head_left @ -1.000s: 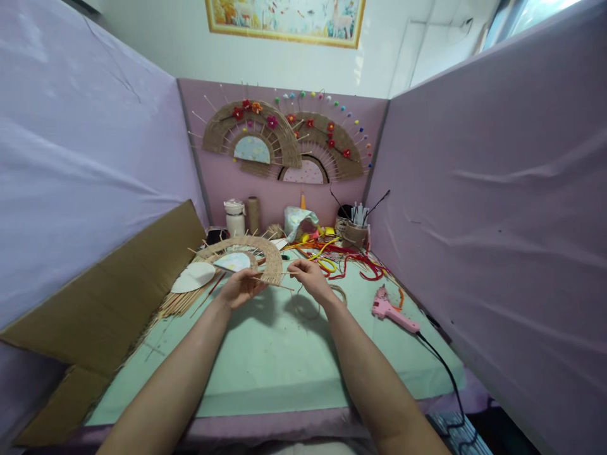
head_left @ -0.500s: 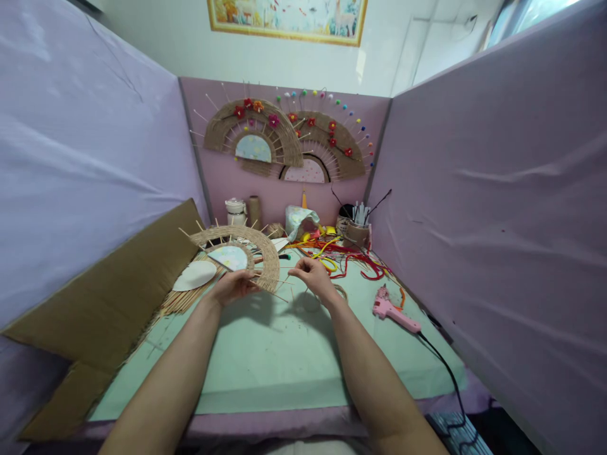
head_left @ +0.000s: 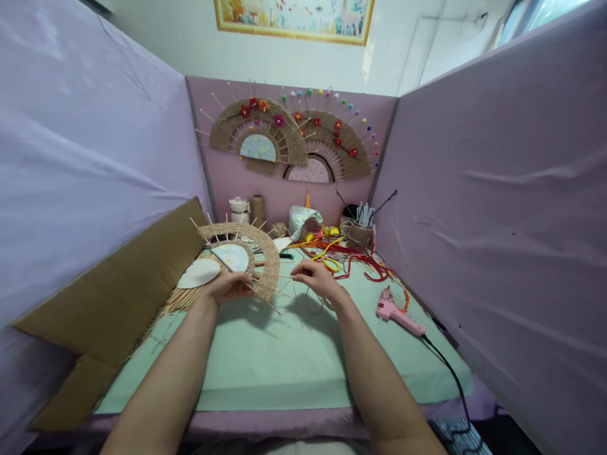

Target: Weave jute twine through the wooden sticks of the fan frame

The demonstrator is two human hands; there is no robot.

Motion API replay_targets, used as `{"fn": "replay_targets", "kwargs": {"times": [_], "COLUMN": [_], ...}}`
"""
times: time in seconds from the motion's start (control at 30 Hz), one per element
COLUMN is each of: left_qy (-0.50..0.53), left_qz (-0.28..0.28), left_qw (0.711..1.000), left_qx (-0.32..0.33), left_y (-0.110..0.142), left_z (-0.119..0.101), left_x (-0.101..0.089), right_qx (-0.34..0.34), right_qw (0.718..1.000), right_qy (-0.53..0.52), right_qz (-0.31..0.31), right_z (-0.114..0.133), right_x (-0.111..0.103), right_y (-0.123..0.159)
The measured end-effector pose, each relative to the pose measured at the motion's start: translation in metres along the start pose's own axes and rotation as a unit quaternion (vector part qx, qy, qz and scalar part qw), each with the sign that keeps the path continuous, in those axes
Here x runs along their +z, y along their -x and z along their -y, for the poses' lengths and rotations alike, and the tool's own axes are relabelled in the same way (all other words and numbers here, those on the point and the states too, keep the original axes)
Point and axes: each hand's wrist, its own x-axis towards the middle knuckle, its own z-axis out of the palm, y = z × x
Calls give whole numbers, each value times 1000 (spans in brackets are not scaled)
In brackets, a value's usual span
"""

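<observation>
My left hand (head_left: 231,285) grips a half-round woven fan (head_left: 263,248) near its lower inner edge, holding it tilted above the table. Thin wooden sticks radiate through its band of wound twine, and a pale floral half-disc (head_left: 232,256) fills its centre. My right hand (head_left: 313,277) is pinched just right of the fan, at the stick ends, on a thin strand of twine (head_left: 288,278). A loose loop of the twine hangs down beneath that hand. The fingertips of my left hand are partly hidden behind the fan.
A pink glue gun (head_left: 397,316) lies at right with its black cord over the table edge. Red and yellow craft stems (head_left: 360,259) and a pot of glue sticks (head_left: 361,234) are at the back. Cardboard (head_left: 128,291) leans at left beside a white oval (head_left: 198,273) on sticks.
The fan has turned slightly, its lower right end dropping. My right hand stays pinched beside it on the twine. The whole view has shifted a little.
</observation>
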Motion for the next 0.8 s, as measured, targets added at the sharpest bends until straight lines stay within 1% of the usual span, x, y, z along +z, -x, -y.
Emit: {"fn": "replay_targets", "kwargs": {"times": [0.17, 0.3, 0.4, 0.6, 0.7, 0.8], "left_qy": [-3, 1, -4, -17, -5, 0], "left_qz": [-1, 6, 19, 22, 34, 50], "left_qw": [1000, 1000, 1000, 1000, 999, 998], "left_qx": [-17, -12, -5, 14, 34, 39], "left_y": [0, 1, 3, 5, 6, 7], "left_z": [1, 1, 1, 2, 1, 1], "left_x": [1, 2, 4, 9, 10, 11], "right_qx": [-15, -13, 0, 39, 48, 48], "right_qw": [997, 995, 995, 995, 995, 995], "right_qy": [58, 70, 60, 14, -3, -10], "right_qz": [-47, -69, -79, -87, -90, -91], "right_z": [1, 0, -1, 0, 2, 3], "right_x": [5, 6, 8, 12, 12, 11], "right_y": [-2, -2, -3, -3, -3, -3]}}
